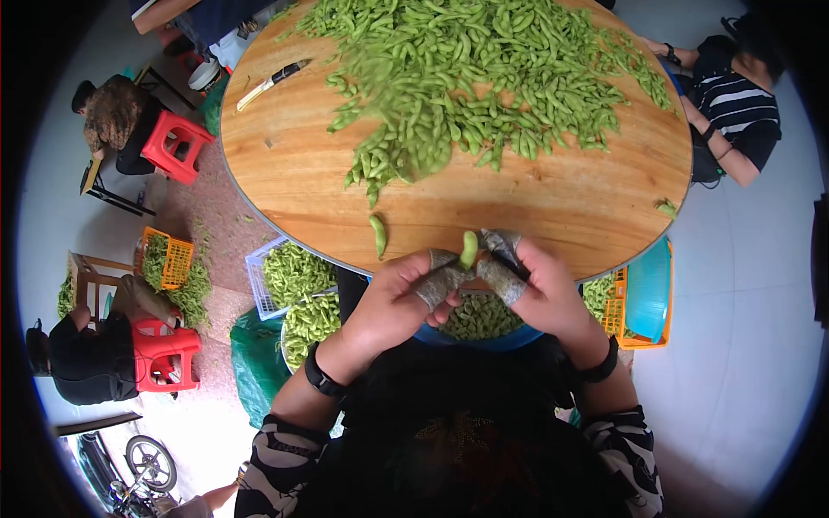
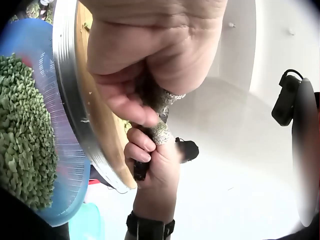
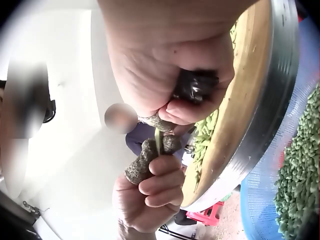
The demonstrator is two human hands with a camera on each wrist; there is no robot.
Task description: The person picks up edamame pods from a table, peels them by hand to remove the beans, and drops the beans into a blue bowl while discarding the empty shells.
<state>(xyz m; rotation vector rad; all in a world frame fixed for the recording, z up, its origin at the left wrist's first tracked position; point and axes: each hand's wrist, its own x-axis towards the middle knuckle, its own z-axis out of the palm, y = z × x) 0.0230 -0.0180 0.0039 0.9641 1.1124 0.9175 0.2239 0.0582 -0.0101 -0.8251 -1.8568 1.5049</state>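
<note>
A green pod (image 1: 469,250) is pinched in the grey-wrapped fingers of the left hand (image 1: 393,302). Close beside it on the right, the right hand (image 1: 546,287) has its wrapped fingertips at the pod. In the right wrist view the pod (image 3: 159,141) stands between both hands, the left hand (image 3: 152,192) below and the right hand (image 3: 170,75) above. A shiny black object (image 3: 197,86) lies in the right hand's curled fingers; what it is cannot be told. The left wrist view shows the left hand (image 2: 155,55) over the right hand (image 2: 160,167), pod hidden.
A big heap of pods (image 1: 484,78) covers the back of the round wooden table (image 1: 294,164). A knife (image 1: 272,84) lies at its left, a lone pod (image 1: 378,236) near the front edge. Below the hands is a blue basket (image 2: 75,185) of shelled beans (image 2: 25,135). People sit around.
</note>
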